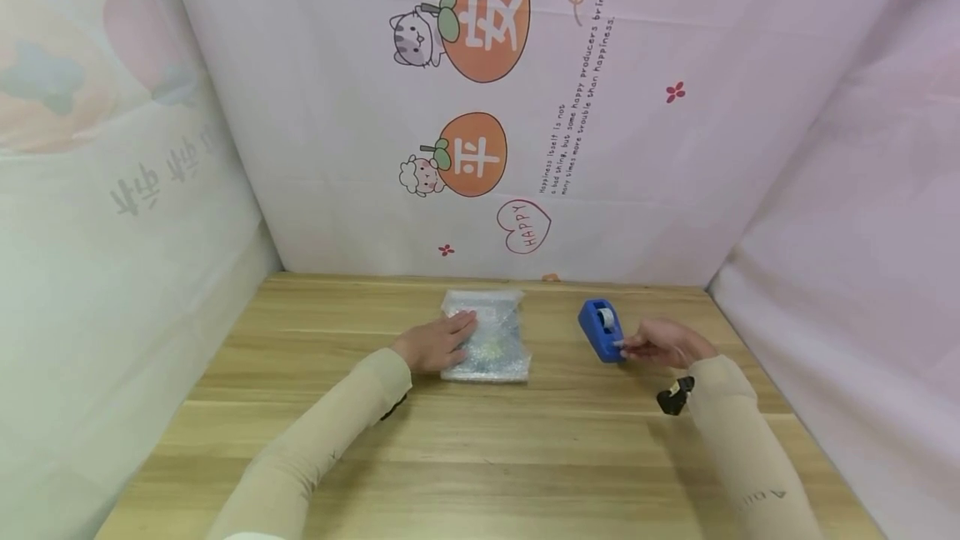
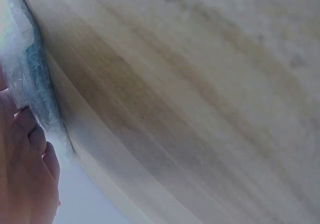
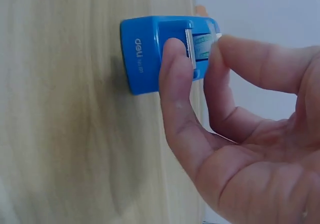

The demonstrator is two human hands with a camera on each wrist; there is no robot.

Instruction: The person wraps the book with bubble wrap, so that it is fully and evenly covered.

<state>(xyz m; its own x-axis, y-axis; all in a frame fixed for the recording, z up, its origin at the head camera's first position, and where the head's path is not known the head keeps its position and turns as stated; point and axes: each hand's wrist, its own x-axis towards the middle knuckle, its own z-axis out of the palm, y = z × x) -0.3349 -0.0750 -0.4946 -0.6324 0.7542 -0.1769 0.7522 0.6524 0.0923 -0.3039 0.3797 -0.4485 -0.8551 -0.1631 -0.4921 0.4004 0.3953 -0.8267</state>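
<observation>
A flat package in clear bubble wrap (image 1: 495, 332) lies on the table towards the back. My left hand (image 1: 437, 344) rests on its left side with extended fingers. In the left wrist view only part of the bubble wrap (image 2: 25, 48) shows, with curved fingers (image 2: 30, 139) beside it. To the right stands a blue tape dispenser (image 1: 592, 336) holding a roll of clear tape (image 1: 606, 319). My right hand (image 1: 667, 342) is at its front end. In the right wrist view, thumb and a finger pinch the tape's end, while another finger lies against the dispenser (image 3: 142, 53) near its cutter.
The wooden table (image 1: 465, 457) meets a printed white cloth wall (image 1: 337, 148) at the back. Cloth walls also stand at the left (image 1: 135, 273) and right (image 1: 847, 273). A black wrist camera (image 1: 673, 397) sits under the right wrist.
</observation>
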